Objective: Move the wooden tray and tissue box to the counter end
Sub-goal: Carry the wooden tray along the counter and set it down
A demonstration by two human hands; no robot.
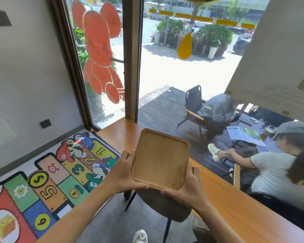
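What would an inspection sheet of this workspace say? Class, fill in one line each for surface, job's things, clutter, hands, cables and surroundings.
Surface: wooden counter along the window, bare where visible.
Job's things: wooden tray empty, held in the air above the counter edge; tissue box not seen.
Clutter: nothing seen on the counter.
Hands: left hand and right hand both grip the tray's near corners.
Cables: nothing seen.
Surroundings: stool under the tray, colourful number mat on the floor, window with people seated outside.
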